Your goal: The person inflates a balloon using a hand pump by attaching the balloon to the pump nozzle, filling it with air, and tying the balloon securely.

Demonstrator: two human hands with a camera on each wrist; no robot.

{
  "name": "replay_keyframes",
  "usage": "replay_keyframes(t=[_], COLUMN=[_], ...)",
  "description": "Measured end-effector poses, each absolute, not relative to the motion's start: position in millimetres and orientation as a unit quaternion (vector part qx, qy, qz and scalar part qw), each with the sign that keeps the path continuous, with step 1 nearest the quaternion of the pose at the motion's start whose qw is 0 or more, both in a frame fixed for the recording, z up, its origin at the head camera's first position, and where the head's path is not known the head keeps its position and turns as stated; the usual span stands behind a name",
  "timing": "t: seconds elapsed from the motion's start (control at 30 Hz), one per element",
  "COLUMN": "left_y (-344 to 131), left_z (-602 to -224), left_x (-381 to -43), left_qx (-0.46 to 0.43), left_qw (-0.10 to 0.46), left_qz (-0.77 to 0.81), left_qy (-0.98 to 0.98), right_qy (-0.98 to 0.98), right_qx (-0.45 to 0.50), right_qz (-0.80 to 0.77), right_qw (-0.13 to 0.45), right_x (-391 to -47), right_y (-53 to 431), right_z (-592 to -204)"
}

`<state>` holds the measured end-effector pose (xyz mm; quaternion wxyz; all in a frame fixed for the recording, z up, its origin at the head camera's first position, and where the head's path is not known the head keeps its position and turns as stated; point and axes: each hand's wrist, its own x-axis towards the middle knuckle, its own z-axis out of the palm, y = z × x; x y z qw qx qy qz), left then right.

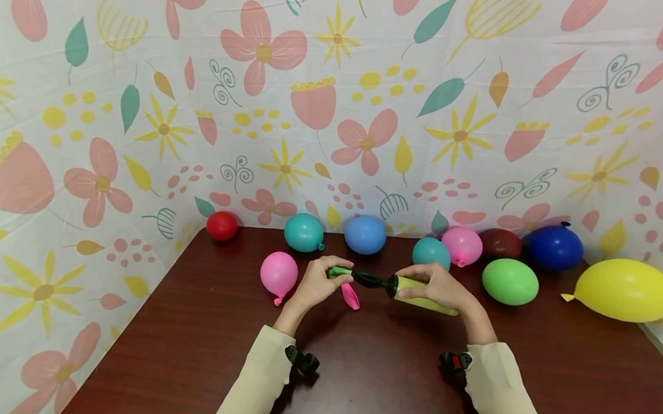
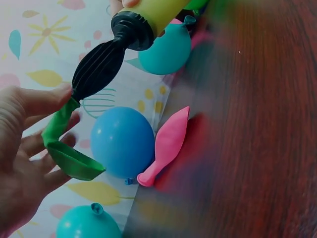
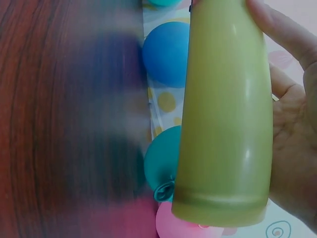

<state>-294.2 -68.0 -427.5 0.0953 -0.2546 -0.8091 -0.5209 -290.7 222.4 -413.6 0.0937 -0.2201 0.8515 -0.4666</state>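
My left hand [image 1: 321, 284] pinches the neck of a limp green balloon [image 2: 69, 157] around the tip of a black nozzle [image 2: 100, 67]. That nozzle belongs to a yellow-green hand pump [image 3: 225, 124], which my right hand [image 1: 438, 287] grips around its barrel near the black collar. In the head view the pump is held above the table, tilted slightly down toward the right. The green balloon hangs folded and flat below the left thumb in the left wrist view. A flat pink balloon [image 1: 351, 296] lies on the table just below the left fingers.
Inflated balloons stand along the back of the brown table [image 1: 357, 375]: red [image 1: 222, 226], teal [image 1: 304, 233], light blue [image 1: 365, 235] and several more. A pink balloon [image 1: 279, 274] sits left of my hands; green [image 1: 510, 281] and large yellow [image 1: 625, 290] ones lie right. Patterned cloth hangs behind.
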Motion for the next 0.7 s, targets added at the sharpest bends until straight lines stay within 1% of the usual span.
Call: replay_keyframes(t=[0.17, 0.27, 0.33, 0.43, 0.57, 0.7], left_y=[-65.7, -62.8, -60.7, -58.0, -55.4, -53.0], left_z=[-426.3, -427.2, -429.9, -433.2, -434.4, -433.2], left_x=[-292.8, -292.2, -292.5, -292.8, -292.9, -293.3], left_qx=[-0.257, -0.241, -0.228, -0.199, -0.163, -0.146], left_qw=[0.224, 0.261, 0.269, 0.263, 0.264, 0.275], left_qz=[-0.506, -0.521, -0.527, -0.524, -0.537, -0.588], left_qy=[-0.792, -0.776, -0.773, -0.785, -0.784, -0.747], right_qy=[0.867, 0.878, 0.878, 0.869, 0.851, 0.839], right_qx=[-0.199, -0.182, -0.174, -0.177, -0.194, -0.203], right_qz=[-0.450, -0.441, -0.444, -0.461, -0.487, -0.505], right_qw=[0.078, 0.053, 0.039, 0.026, 0.026, 0.031], right_x=[-291.4, -291.5, -291.5, -291.2, -290.1, -287.3], right_y=[222.3, 221.4, 219.9, 214.3, 202.0, 189.1], right_z=[-414.9, -415.3, -416.4, -418.7, -420.4, -419.8])
